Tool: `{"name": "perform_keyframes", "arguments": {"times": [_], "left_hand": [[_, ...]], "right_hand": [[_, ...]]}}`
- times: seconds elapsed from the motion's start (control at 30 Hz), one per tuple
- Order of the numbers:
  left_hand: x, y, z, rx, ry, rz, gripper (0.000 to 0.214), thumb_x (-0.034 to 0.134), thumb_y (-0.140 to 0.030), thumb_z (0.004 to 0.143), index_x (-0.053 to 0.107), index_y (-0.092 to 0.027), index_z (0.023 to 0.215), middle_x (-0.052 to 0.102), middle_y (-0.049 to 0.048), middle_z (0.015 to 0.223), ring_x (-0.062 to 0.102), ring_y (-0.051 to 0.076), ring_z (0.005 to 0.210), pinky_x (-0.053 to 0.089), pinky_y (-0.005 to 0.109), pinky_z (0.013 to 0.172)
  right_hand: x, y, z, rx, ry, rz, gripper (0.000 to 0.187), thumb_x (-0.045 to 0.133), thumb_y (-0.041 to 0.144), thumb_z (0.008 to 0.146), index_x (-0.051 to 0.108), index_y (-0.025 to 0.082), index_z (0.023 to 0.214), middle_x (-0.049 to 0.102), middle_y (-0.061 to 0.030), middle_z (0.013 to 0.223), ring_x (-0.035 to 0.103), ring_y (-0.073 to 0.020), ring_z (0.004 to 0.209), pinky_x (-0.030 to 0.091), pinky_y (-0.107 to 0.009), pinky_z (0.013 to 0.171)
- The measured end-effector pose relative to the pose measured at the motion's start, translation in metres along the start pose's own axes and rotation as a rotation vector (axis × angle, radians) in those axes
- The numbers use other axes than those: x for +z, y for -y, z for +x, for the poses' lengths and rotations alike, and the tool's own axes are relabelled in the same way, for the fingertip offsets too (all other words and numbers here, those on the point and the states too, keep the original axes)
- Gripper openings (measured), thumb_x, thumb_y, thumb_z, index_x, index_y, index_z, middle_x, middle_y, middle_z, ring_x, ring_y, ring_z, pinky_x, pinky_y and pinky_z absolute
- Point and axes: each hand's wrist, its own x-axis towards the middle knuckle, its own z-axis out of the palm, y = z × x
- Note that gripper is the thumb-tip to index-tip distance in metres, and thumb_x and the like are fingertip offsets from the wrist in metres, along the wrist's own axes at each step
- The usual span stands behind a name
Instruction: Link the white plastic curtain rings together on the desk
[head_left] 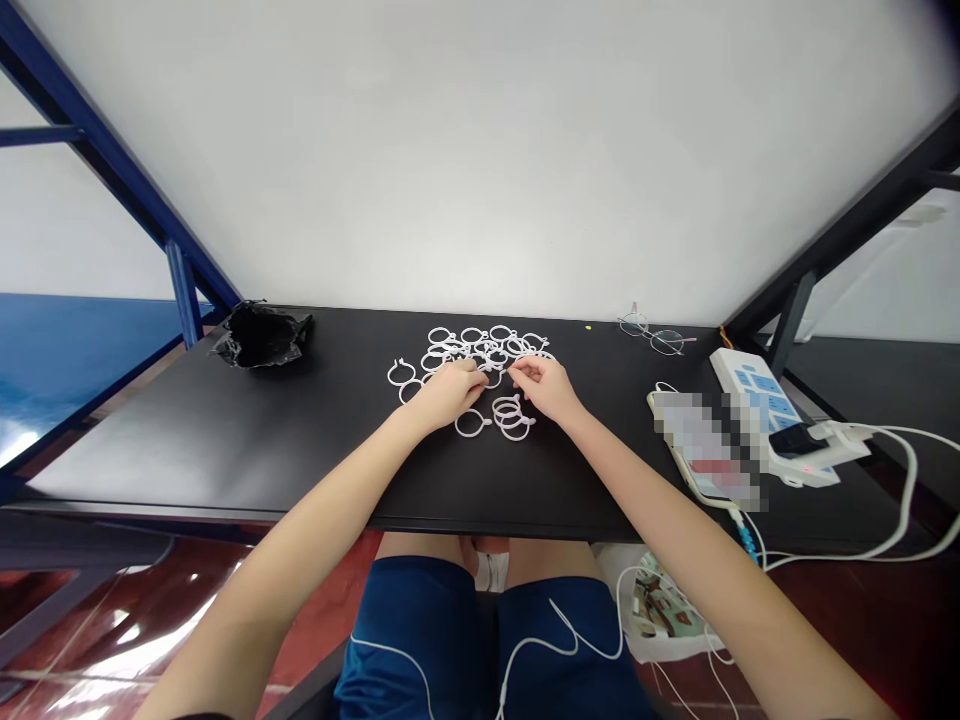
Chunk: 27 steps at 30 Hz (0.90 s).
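Several white plastic rings (480,348) lie in a loose heap on the black table (315,450), near its far edge. My left hand (448,390) rests at the heap's near left side, its fingers curled around a white ring. Close to its right, my right hand (546,386) pinches another white ring between thumb and fingers. The two hands nearly meet over the heap. A small stack of rings (512,417) and a single ring (472,424) sit on the table just in front of the hands.
A crumpled black bag (262,334) lies at the table's far left. Glasses (651,334) sit at the far right. A phone (705,448) and a white power strip (772,410) with cables occupy the right side. Blue frame bars rise at left.
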Motion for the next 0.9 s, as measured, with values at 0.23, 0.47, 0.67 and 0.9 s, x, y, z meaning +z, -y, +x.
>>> {"name": "perform_keyframes", "arguments": {"times": [0.23,0.47,0.67,0.9], "left_hand": [[-0.007,-0.002,0.001,0.100,-0.109,-0.034,0.019,0.047,-0.016,0.095,0.065,-0.015,0.090,0.057,0.0067,0.083,0.055,0.019,0.078,0.045,0.031,0.074],[-0.007,-0.004,0.001,0.135,-0.169,-0.115,0.017,0.049,-0.020,0.095,0.066,-0.016,0.094,0.059,0.0065,0.085,0.056,0.018,0.078,0.046,0.031,0.075],[-0.008,-0.003,0.002,0.144,-0.141,-0.066,0.017,0.049,-0.018,0.095,0.067,-0.017,0.094,0.060,0.0066,0.087,0.057,0.018,0.080,0.046,0.032,0.077],[-0.009,-0.009,-0.001,0.085,-0.198,-0.243,0.016,0.063,-0.030,0.088,0.061,-0.018,0.100,0.061,0.0085,0.101,0.059,0.022,0.094,0.050,0.035,0.083]], "right_hand": [[-0.002,0.007,-0.001,0.039,-0.056,0.167,0.024,0.065,0.041,0.077,0.065,0.017,0.078,0.060,-0.0001,0.061,0.048,-0.0084,0.041,0.040,-0.023,0.040],[-0.004,0.014,0.000,0.070,0.024,0.377,0.036,0.072,0.049,0.073,0.068,0.017,0.089,0.067,-0.0023,0.073,0.054,-0.0079,0.046,0.045,-0.021,0.041],[-0.003,0.015,-0.001,0.045,0.071,0.383,0.038,0.076,0.048,0.071,0.067,0.018,0.092,0.067,-0.0020,0.075,0.056,-0.0087,0.049,0.048,-0.021,0.041],[-0.003,0.019,-0.003,0.000,0.053,0.371,0.037,0.076,0.051,0.070,0.067,0.018,0.082,0.064,-0.0004,0.067,0.057,-0.0102,0.050,0.050,-0.023,0.044]]}}
